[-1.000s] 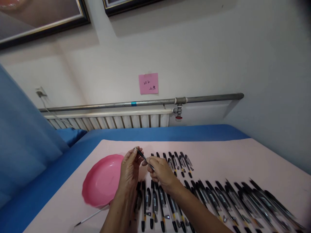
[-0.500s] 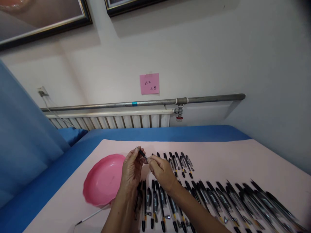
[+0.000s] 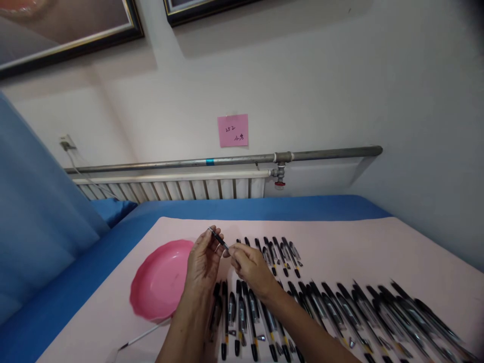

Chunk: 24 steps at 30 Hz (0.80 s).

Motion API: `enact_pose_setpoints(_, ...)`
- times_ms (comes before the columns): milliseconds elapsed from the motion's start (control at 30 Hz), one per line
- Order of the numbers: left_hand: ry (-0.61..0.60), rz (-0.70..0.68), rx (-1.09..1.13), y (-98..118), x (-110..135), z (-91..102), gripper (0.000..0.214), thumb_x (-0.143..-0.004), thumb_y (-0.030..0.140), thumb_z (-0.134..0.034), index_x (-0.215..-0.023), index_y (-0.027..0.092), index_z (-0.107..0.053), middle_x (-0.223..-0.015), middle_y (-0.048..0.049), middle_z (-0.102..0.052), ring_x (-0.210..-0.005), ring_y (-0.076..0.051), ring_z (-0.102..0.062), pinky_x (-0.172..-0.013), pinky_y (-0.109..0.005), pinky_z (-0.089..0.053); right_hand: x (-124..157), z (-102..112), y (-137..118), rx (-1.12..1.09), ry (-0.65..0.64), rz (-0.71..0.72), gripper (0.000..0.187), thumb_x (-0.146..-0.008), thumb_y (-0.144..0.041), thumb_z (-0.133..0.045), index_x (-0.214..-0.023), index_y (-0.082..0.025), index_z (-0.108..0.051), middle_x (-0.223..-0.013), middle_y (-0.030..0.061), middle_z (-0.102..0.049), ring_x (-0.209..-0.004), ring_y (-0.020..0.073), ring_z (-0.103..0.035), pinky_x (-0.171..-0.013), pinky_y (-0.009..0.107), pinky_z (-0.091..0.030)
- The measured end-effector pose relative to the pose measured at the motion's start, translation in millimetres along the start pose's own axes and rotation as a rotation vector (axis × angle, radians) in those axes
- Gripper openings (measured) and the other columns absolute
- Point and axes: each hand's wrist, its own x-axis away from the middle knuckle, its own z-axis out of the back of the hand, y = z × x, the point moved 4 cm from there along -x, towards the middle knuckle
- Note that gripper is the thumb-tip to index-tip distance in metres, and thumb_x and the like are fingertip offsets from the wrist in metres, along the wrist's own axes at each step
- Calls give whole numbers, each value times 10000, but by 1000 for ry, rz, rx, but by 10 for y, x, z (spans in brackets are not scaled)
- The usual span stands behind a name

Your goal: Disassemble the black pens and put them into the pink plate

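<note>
Up in front of me is a pen [image 3: 219,239] with a black grip section, a pale tip and a clear barrel. My left hand [image 3: 204,259] pinches it near the tip, the thumb bent and the other fingers behind it. Closed around the barrel end is my right hand [image 3: 247,266], which hides that part. Beneath my forearms, disassembled pen parts [image 3: 238,317] lie in a row: clear barrels, black caps, small metal tips. A shorter group of similar parts [image 3: 282,256] lies beyond my right hand.
A pink scalloped bowl [image 3: 162,280] stands left of my left hand. A white stick with a dark tip [image 3: 141,337] lies before it. More pen parts [image 3: 351,312] spread to the right. A radiator [image 3: 177,189] and pipe [image 3: 325,154] run behind the table.
Both hands stay on the pen. My left hand has shifted slightly left and up along with the pen tip, and its fingers look a little straighter. The laid-out parts have not moved.
</note>
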Motion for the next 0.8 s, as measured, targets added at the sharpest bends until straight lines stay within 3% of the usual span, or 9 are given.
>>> enact_pose_setpoints(267,-65,-3,-25,-75,12,-23,183,-616,201,-711,-779,144,-651,-741,-22,-648,-672,-115,-607,-563,-216,-458,8,-35,31,-115,22,-87,184,-744,-322,-419,-641,-177,-466,-452,-82,-297,-360,48,-225,-365,193,-176)
enact_pose_setpoints(533,30,-160,-154,8,-16,32,185,-581,217,-737,-717,135,-641,-743,-37,-661,-694,-126,-607,-634,-245,-458,45,20,-147,313,125,113,248,-769,-319,-420,-627,-180,-569,-488,-38,-407,-480,98,-386,-477,212,-304)
enact_pose_setpoints(800,-3,-177,-199,27,-2,13,200,-572,245,-740,-705,138,-635,-716,-38,-660,-653,-126,-604,-624,-255,-448,50,25,-152,329,125,129,269,-780,-334,-413,-626,-183,-574,-471,-37,-404,-488,109,-403,-487,218,-317)
